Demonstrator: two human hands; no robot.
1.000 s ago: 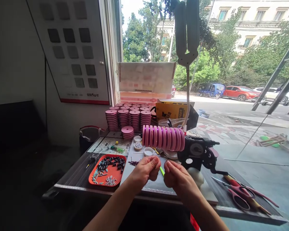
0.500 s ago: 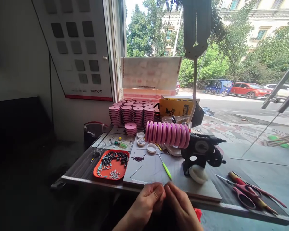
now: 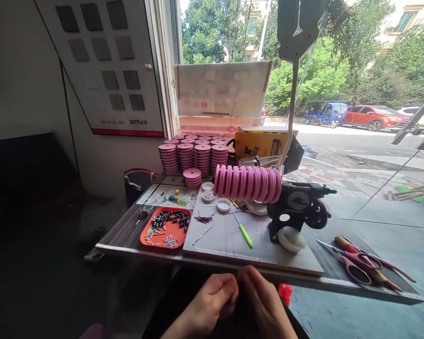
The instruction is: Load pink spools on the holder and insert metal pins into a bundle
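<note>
My left hand and my right hand meet fingertip to fingertip below the table's front edge, over my lap. Both have their fingers pinched together; whatever lies between them is too small or hidden to see. Beyond them on a pale board lie a green-handled hook tool, a thin metal needle-like rod and a small heap of dark short strands. A black winding machine with a row of pink spools on its shaft stands at the board's right side.
An orange tray with black, teal and silver small parts sits left of the board. Scissors and pliers-like handles lie at the right. Stacked pink spools and a yellow box stand at the back, near small white dishes.
The view has tilted down a little, so the table appears higher. My hands have drawn back slightly from the table edge, still pinched together.
</note>
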